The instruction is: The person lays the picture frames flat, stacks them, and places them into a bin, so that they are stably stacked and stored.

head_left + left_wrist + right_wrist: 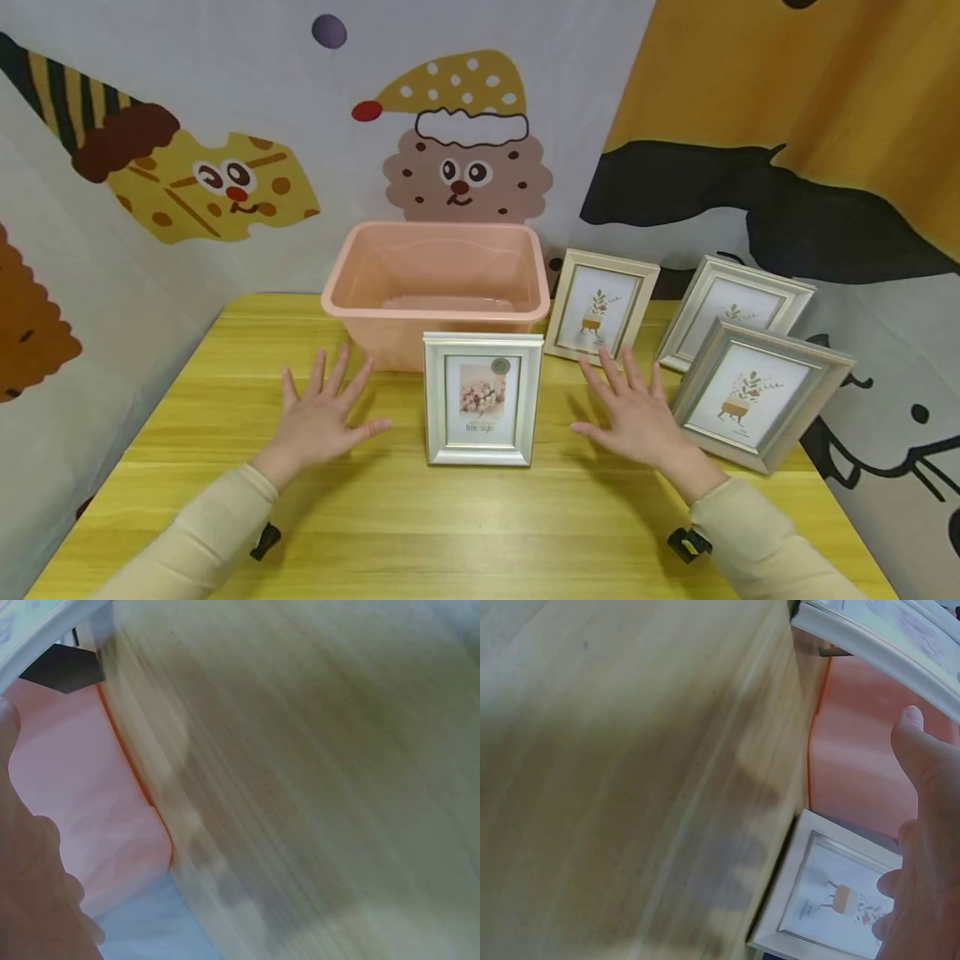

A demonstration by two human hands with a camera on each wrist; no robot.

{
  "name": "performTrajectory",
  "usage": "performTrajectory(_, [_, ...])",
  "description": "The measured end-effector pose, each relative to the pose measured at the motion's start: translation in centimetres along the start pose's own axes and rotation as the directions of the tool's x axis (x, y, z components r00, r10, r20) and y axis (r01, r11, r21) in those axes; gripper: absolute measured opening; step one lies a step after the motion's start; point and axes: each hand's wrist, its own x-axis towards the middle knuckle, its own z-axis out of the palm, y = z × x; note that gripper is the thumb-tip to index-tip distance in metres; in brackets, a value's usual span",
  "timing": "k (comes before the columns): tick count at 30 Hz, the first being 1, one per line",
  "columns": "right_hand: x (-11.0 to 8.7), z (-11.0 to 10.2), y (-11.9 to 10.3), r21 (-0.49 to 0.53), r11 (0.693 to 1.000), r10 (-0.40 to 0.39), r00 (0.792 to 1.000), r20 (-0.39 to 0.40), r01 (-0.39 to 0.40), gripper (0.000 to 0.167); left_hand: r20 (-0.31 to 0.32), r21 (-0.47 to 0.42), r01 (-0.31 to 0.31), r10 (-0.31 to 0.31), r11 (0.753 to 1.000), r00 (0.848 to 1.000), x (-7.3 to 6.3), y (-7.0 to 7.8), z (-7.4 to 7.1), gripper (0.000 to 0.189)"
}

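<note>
A white picture frame with a pink flower print stands upright at the middle of the table, in front of a pink plastic bin. To its left my left hand hovers with fingers spread, holding nothing. My right hand is spread the same way on the other side, apart from the frame. In the right wrist view the right thumb points towards the white frame's edge. Part of the left hand shows at the left wrist view's edge, near the bin.
Behind my right hand stands a cream picture frame. Farther right are a silver frame and, overlapping it, a grey-beige frame. A printed cloth hangs behind the wooden table.
</note>
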Motion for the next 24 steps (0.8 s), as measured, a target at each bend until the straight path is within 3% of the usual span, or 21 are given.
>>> performTrajectory(18, [-0.3, -0.2, 0.0, 0.007, 1.0, -0.013, 0.999, -0.044, 0.014, 0.094, -0.044, 0.0, -0.056, 0.056, 0.998, 0.997, -0.2, 0.6, 0.1, 0.094])
performTrajectory(24, [0.3, -0.5, -0.6, 0.141, 0.989, -0.028, 0.992, -0.124, 0.045, 0.093, -0.078, -0.015, -0.082, 0.08, 0.997, 0.994, -0.3, 1.4, 0.0, 0.093])
